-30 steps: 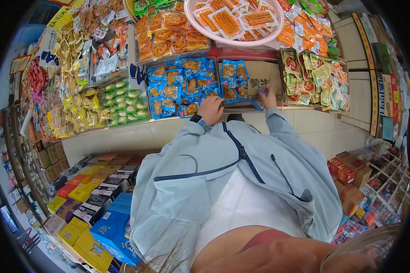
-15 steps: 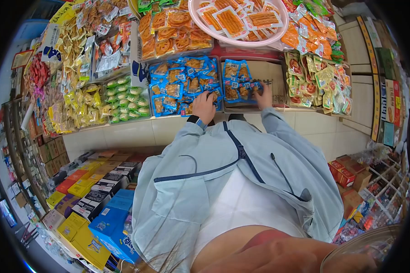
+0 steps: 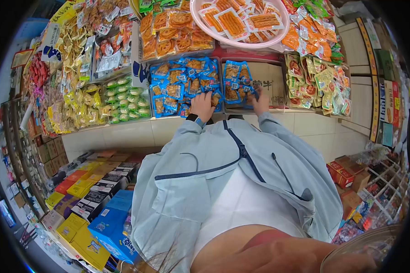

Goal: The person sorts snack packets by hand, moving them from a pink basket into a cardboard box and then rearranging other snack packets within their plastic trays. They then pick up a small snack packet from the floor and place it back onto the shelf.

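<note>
1. Bending down at the right side of a small pile of blue packets [image 3: 232,73], the fingers of the right hand [image 3: 261,101] are close together. I can't tell if they pinch a packet.
2. A bit apart, the fingers of the left hand [image 3: 202,107] lie on a big pile of blue packets [image 3: 171,79], just left of the small pile, in the upper middle of the frame. I can't tell if they hold one.
3. Each blue packet looks light and soft, with shiny plastic that may be slippery. A flat edge looks best to hold; a hard squeeze might crush the food inside.
4. Both arms reach up the frame in pale sleeves [image 3: 271,125]. The left hand shows its back, with a watch [image 3: 192,117] at the wrist; the right hand looks turned more sideways.
5. Right of the small pile is brown cardboard [image 3: 271,75].
6. Farther out, a pink bowl [image 3: 284,32] sits at the top, green-wrapped snacks [image 3: 127,101] at the left, and flat packs [image 3: 305,82] at the right.
</note>
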`<action>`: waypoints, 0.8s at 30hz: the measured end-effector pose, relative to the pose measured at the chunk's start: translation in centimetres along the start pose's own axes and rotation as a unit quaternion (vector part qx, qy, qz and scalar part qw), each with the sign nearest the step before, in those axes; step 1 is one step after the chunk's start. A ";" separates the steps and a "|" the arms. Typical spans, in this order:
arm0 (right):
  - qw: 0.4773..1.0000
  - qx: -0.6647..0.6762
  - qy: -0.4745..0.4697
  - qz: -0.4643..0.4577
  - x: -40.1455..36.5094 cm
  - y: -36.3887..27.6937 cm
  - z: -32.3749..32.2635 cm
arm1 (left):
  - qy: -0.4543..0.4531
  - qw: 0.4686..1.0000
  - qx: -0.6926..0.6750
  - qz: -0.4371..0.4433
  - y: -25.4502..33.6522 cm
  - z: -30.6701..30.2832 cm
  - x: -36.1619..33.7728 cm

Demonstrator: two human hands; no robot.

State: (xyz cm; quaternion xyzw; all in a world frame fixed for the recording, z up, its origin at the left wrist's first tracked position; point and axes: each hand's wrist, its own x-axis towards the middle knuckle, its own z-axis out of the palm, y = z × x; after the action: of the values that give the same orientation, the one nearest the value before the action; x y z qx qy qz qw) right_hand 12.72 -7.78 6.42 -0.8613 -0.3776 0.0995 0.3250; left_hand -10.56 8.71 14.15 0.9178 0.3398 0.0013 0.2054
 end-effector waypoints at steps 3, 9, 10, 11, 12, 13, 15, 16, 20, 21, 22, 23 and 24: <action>0.976 -0.098 0.122 -0.152 0.0 -4.0 -2.0 | 0.021 0.998 -0.043 0.030 0.0 -0.2 -0.3; 0.932 0.248 -0.258 -0.057 -0.9 -11.2 -1.9 | -0.035 0.977 -0.210 0.025 1.0 0.0 0.6; 0.943 0.241 -0.219 -0.065 -1.0 -10.6 -1.2 | -0.036 0.974 -0.224 0.025 1.4 -0.3 0.6; 0.952 0.234 -0.181 -0.074 -1.0 -10.0 -0.5 | -0.038 0.970 -0.239 0.024 1.8 -0.8 0.7; 0.960 0.226 -0.143 -0.083 -1.0 -9.4 0.0 | -0.038 0.966 -0.254 0.023 2.2 -1.2 0.8; 0.935 0.305 -0.181 0.018 -1.2 -8.7 0.2 | -0.041 0.955 -0.295 0.006 2.6 -1.3 1.0; 0.834 0.443 -0.249 0.216 -1.0 -9.2 -1.0 | -0.046 0.925 -0.375 -0.031 3.3 -1.2 1.2; 0.819 0.465 -0.244 0.229 -1.2 -8.6 -0.5 | -0.064 0.917 -0.392 -0.025 3.6 -1.1 1.3; 0.831 0.477 -0.184 0.219 -0.6 -4.6 0.5 | -0.022 0.938 -0.336 0.084 3.8 -0.3 1.7; 0.850 0.459 -0.161 0.201 0.0 -3.2 0.4 | 0.016 0.949 -0.287 0.128 3.5 0.1 1.6; 0.865 0.447 -0.098 0.207 0.8 -1.8 0.1 | 0.031 0.952 -0.281 0.115 3.1 0.4 1.6; 0.875 0.432 -0.034 0.214 1.8 0.3 0.0 | 0.045 0.955 -0.276 0.102 2.7 0.7 1.5; 0.898 0.354 0.004 0.262 2.7 1.9 -0.7 | 0.058 0.957 -0.269 0.089 2.2 0.8 1.3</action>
State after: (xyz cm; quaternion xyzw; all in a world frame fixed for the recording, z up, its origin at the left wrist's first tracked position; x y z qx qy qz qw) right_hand 16.00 -7.10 5.92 -0.7573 -0.0773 0.3050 0.5722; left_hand -8.07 7.75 14.08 0.8532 0.2555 0.1641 0.4241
